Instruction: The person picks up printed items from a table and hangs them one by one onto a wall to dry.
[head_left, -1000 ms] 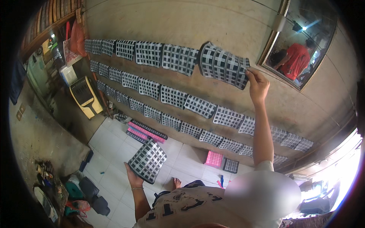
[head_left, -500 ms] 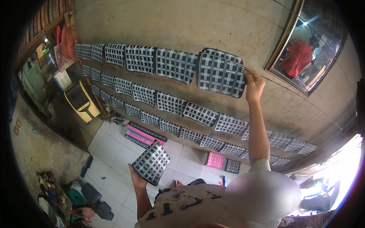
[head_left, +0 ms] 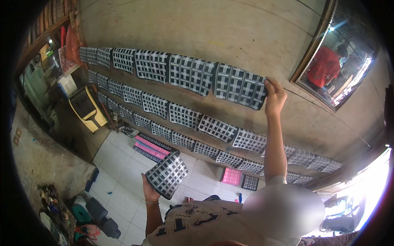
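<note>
- Head view: the right hand (head_left: 274, 95) is raised to the wall, fingers pinching the right edge of a black-and-white checked mat (head_left: 239, 85), last in the top row of mats (head_left: 152, 64).
- The left hand (head_left: 150, 191) cups a stack of checked mats (head_left: 167, 174) low, above the tiled floor (head_left: 119, 184).
- To do this well, I'd press the mat flat, aligned with its neighbour (head_left: 191, 75), edges just overlapping, before letting go.
</note>
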Demonstrator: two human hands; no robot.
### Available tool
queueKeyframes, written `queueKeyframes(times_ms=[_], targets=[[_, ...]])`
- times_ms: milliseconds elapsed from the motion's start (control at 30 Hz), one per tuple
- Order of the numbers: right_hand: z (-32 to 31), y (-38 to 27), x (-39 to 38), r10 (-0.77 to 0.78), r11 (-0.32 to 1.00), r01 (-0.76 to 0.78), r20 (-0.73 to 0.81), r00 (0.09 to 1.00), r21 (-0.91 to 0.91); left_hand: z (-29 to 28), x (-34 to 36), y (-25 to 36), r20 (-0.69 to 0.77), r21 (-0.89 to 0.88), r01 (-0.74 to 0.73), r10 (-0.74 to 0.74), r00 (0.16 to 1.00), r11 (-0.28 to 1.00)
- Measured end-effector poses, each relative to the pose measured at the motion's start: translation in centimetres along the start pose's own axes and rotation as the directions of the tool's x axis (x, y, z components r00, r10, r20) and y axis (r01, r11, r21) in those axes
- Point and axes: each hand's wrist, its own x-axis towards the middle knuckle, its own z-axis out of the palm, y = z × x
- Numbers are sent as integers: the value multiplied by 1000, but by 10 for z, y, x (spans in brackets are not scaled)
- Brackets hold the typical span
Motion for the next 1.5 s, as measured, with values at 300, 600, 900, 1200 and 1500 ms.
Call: queueKeyframes(times_ms=[300,600,900,1200,1500], targets=[[1,24,-3,10,997,-10,11,1000,78,-1,11,4,0,49,2,-2,1000,999],[-19,5,-24,-190,982,179,-233,954,-66,25,26,28,0,66,-21,21,1000,998],[25,51,-173,425,893,-304,401,812,-331,65,40,58,122,188,91,-116,986,978],[102,25,-235,300,750,-645,795,527,145,84,31,106,192,248,135,-185,964,959],[140,20,-291,417,819,-571,735,535,-49,53,35,150,122,303,214,-261,958,929]])
